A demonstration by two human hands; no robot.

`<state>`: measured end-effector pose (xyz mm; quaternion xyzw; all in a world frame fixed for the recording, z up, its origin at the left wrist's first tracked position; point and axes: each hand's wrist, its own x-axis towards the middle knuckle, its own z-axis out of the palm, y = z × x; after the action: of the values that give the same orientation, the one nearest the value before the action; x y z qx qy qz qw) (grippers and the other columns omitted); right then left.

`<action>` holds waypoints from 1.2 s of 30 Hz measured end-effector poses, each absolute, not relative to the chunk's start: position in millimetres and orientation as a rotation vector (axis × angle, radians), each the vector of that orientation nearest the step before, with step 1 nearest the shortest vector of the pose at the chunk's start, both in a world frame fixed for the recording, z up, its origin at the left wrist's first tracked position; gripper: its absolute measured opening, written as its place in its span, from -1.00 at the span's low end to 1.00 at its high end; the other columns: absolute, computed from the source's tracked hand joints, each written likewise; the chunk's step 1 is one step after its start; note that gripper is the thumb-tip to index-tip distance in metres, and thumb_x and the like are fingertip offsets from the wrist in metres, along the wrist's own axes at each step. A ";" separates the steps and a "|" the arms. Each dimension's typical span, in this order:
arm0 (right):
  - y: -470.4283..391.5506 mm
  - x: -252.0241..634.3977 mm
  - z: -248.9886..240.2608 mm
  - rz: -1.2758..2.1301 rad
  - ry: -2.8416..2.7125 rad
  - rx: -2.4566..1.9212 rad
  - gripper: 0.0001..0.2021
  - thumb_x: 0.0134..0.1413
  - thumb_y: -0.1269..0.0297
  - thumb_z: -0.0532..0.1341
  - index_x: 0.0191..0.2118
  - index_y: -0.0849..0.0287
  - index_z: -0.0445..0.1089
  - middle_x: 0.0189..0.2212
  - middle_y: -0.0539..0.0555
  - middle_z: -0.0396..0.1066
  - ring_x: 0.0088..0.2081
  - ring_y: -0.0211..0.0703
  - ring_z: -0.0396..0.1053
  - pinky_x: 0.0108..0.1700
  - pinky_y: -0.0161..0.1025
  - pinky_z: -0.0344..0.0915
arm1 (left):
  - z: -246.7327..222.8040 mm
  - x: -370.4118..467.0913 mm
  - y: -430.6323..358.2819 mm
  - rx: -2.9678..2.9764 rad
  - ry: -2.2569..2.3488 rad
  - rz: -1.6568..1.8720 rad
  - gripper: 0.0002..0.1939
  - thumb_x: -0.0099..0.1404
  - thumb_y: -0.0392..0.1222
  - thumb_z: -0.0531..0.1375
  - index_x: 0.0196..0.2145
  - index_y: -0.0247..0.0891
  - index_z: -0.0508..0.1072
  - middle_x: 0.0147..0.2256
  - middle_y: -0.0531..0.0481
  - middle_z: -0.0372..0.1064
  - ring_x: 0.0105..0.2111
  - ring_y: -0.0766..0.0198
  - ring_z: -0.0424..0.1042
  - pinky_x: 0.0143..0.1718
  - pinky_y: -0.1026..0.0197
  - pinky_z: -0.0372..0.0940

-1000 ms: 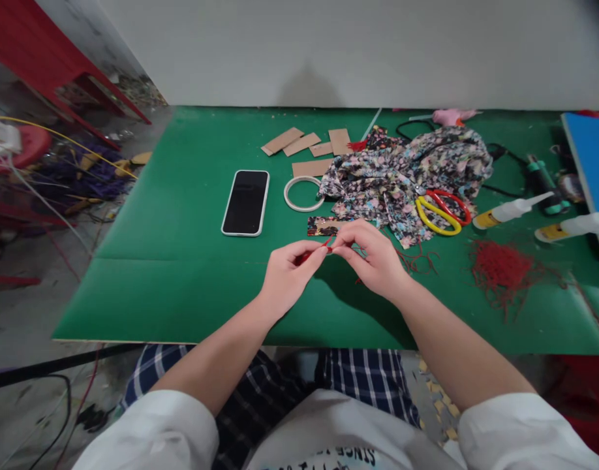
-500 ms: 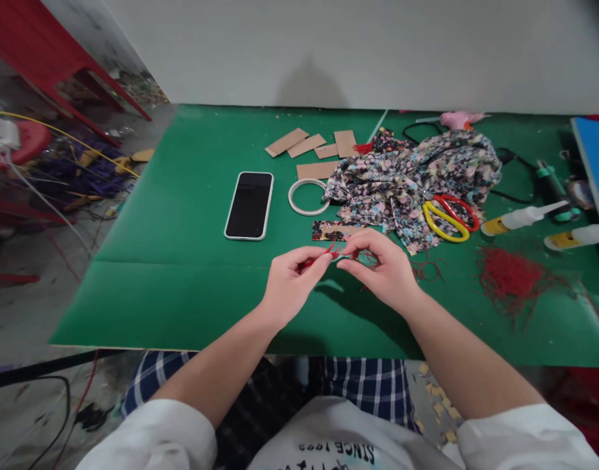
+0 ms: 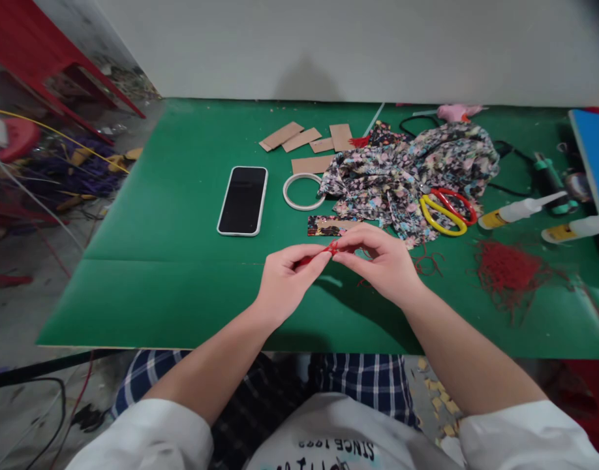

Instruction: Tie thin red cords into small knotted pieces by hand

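Held a small bit of red thread [image 3: 307, 260] above the near middle of the green bench [image 3: 147, 294], clasped in the left grip [image 3: 290, 277] between thumb and curled fingers, with a red tuft [image 3: 333, 248] poking out at the tips. Pinched that tuft with the right grip [image 3: 380, 261] too, thumb and forefinger closed on it, just beside the left fingertips. Could not make out the tuft's exact form, nor the thread's run inside the left palm. Saw a floral-covered strip [image 3: 323, 226] just beyond the right grip, partly hidden by it, and loose red strands [image 3: 429, 264] straggling out on its far right side. Had a white-edged phone [image 3: 243, 200] lying screen up beyond the left grip, and a ring of tape [image 3: 304, 207] lying flat between phone and crumpled floral cloth [image 3: 378, 173]. Noticed several cardboard pieces [image 3: 340, 138] behind the tape, near the cloth. Found scissors [image 3: 441, 219] with one yellow and one red handle at the cloth's right-hand edge, and farther right a tangled red heap [image 3: 509, 267], nearer than two white bottles [image 3: 515, 212] with yellow labels. Spotted a pink tool [image 3: 456, 112] behind the cloth and a blue board [image 3: 593, 153] at the right end
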<state>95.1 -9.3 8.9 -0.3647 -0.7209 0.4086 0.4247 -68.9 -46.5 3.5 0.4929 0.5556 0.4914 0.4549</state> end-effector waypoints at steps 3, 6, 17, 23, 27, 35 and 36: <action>-9.9 95.1 11.3 0.940 -1.815 -0.913 -0.96 -0.01 0.38 0.29 -0.37 0.11 0.46 -0.41 0.02 0.43 -0.33 -0.25 0.38 -0.27 -0.24 0.36 | 3.7 -67.4 -45.6 1.221 1.398 1.221 -0.84 0.08 -0.14 0.27 -0.43 -0.28 0.59 -0.58 0.05 0.44 -0.66 0.49 0.19 -0.66 0.42 0.14; -10.0 95.4 12.9 0.907 -1.826 -0.919 -0.96 -0.02 0.40 0.29 -0.40 0.12 0.46 -0.42 0.02 0.43 -0.33 -0.24 0.38 -0.26 -0.24 0.36 | 4.1 -66.7 -45.0 1.224 1.415 1.235 -0.84 0.08 -0.15 0.27 -0.44 -0.29 0.58 -0.57 0.04 0.45 -0.65 0.48 0.22 -0.64 0.41 0.17; -14.2 95.8 14.6 0.664 -1.884 -0.891 -0.91 -0.01 0.40 0.28 -0.32 0.11 0.42 -0.38 0.03 0.44 -0.30 -0.23 0.40 -0.22 -0.23 0.38 | 3.9 -65.9 -48.5 1.295 1.486 1.267 -0.84 0.09 -0.15 0.27 -0.42 -0.29 0.58 -0.48 0.01 0.53 -0.53 0.38 0.41 -0.51 0.39 0.31; -13.6 93.8 12.2 0.456 -1.978 -0.849 -0.94 0.02 0.39 0.26 -0.33 0.14 0.44 -0.39 0.07 0.45 -0.29 -0.20 0.42 -0.22 -0.21 0.38 | 1.3 -67.1 -48.3 1.399 1.494 1.241 -0.86 0.12 -0.16 0.25 -0.40 -0.25 0.59 -0.48 0.05 0.52 -0.55 0.42 0.39 -0.53 0.42 0.27; -12.7 94.6 10.5 0.414 -2.015 -0.843 -0.95 0.05 0.39 0.23 -0.35 0.13 0.43 -0.40 0.06 0.45 -0.30 -0.21 0.41 -0.25 -0.23 0.37 | 1.5 -66.5 -47.8 1.427 1.491 1.229 -0.85 0.12 -0.16 0.24 -0.40 -0.24 0.59 -0.48 0.05 0.52 -0.56 0.42 0.37 -0.54 0.42 0.26; -13.3 95.0 12.6 0.484 -2.006 -0.880 -0.94 0.08 0.39 0.19 -0.37 0.15 0.41 -0.41 0.06 0.45 -0.31 -0.20 0.41 -0.25 -0.22 0.36 | 1.7 -67.1 -48.6 1.352 1.505 1.213 -0.82 0.10 -0.09 0.26 -0.43 -0.24 0.59 -0.56 0.06 0.46 -0.61 0.45 0.24 -0.60 0.41 0.18; -13.4 95.0 12.8 0.492 -2.001 -0.888 -0.94 0.08 0.38 0.19 -0.37 0.14 0.41 -0.41 0.05 0.45 -0.31 -0.20 0.41 -0.25 -0.22 0.36 | 1.8 -67.2 -48.6 1.333 1.502 1.216 -0.82 0.10 -0.09 0.26 -0.43 -0.25 0.59 -0.56 0.06 0.45 -0.61 0.45 0.25 -0.60 0.41 0.18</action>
<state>95.0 -13.4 12.8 -0.3566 -0.8033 0.1974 0.4342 -67.2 -48.6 1.8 0.5237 0.5900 0.4777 0.3866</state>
